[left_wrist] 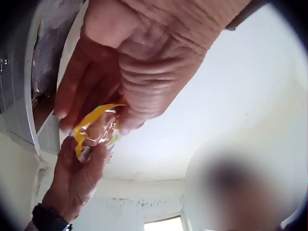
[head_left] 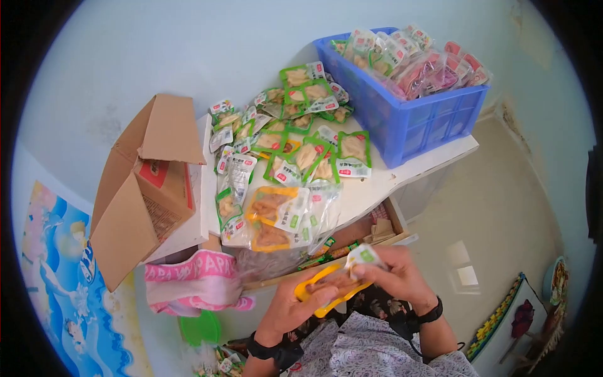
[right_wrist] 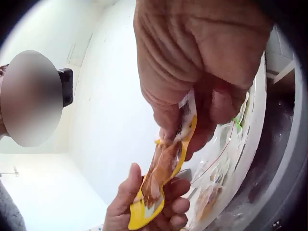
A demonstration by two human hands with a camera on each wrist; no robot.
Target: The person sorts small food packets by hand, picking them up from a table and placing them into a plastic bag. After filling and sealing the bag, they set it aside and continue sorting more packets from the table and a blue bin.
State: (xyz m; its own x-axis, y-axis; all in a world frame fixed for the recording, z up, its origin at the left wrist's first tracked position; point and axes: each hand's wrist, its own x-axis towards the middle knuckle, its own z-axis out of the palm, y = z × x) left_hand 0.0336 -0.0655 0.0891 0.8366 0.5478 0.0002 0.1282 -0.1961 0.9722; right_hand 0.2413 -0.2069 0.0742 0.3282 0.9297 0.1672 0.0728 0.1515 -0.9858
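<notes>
Both hands hold a yellow-edged snack packet (head_left: 335,284) with a clear window and brown food inside, low over the lap in front of the open drawer. My left hand (head_left: 290,312) grips its yellow end, thumb lying on the window. At the white printed end, my right hand (head_left: 400,276) pinches the packet between thumb and fingers. The right wrist view shows the packet (right_wrist: 161,168) bent slightly between the hands. In the left wrist view my left hand (left_wrist: 149,67) hides part of it. Two similar yellow packets (head_left: 272,217) in clear plastic lie at the white table's (head_left: 370,201) front edge.
Green-edged packets (head_left: 308,154) are heaped on the table. A blue crate (head_left: 433,122) full of bagged packets stands at the back right. To the left are an open cardboard box (head_left: 135,201) and a pink-and-white cloth (head_left: 195,283). An open drawer (head_left: 377,235) juts out below the tabletop.
</notes>
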